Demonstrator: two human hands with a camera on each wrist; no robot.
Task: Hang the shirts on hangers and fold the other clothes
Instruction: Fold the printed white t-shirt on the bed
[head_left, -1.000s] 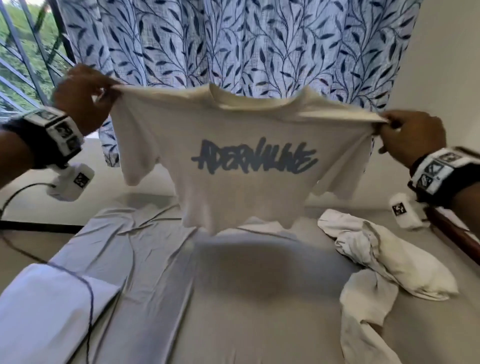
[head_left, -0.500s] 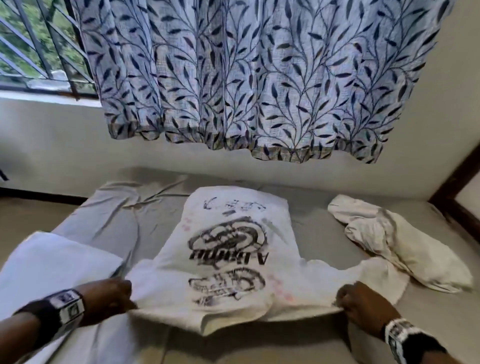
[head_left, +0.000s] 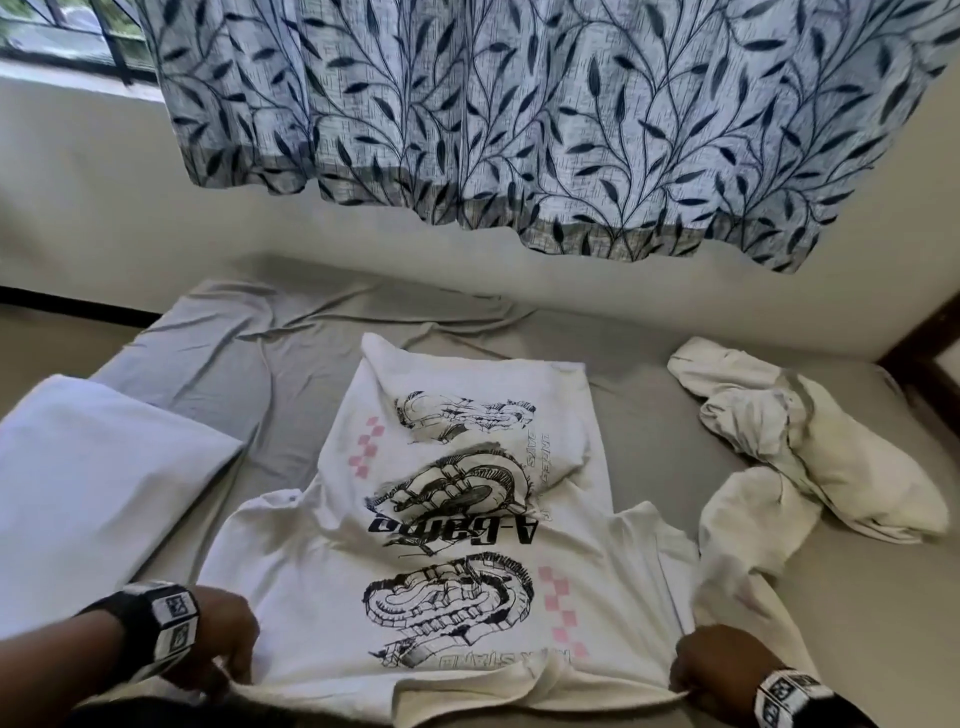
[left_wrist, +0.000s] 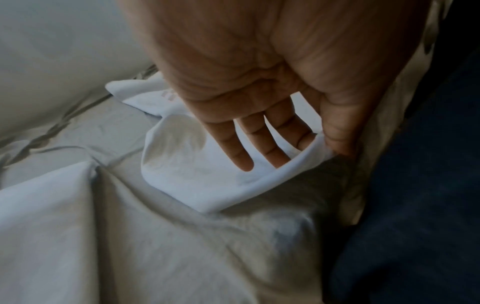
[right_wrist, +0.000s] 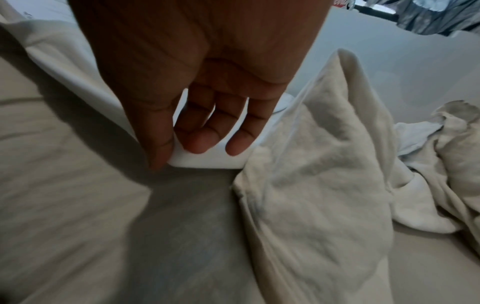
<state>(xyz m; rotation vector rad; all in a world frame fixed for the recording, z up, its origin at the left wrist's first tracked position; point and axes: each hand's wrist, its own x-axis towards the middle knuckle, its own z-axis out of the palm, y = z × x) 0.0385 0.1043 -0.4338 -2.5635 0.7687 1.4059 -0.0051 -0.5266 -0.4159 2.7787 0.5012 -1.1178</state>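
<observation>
A white T-shirt (head_left: 457, 519) with black dragon prints and pink checks lies flat on the grey bed sheet (head_left: 291, 374), its collar end nearest me. My left hand (head_left: 218, 654) pinches the shirt's near left shoulder edge; in the left wrist view the thumb and fingers (left_wrist: 272, 144) hold a white fabric fold (left_wrist: 197, 181). At the near right shoulder my right hand (head_left: 711, 660) grips the shirt; the right wrist view shows thumb and fingers (right_wrist: 197, 142) pinching a white edge (right_wrist: 207, 162).
A crumpled white garment (head_left: 810, 452) lies on the bed at the right, its end (right_wrist: 324, 164) reaching close to my right hand. A white pillow (head_left: 88, 478) sits at the left. A leaf-patterned curtain (head_left: 519, 114) hangs over the wall behind the bed.
The shirt, held up in the air by both shoulders a second ago, has been swung down and laid flat on the bed, print side up. Both hands stayed on its shoulders.
</observation>
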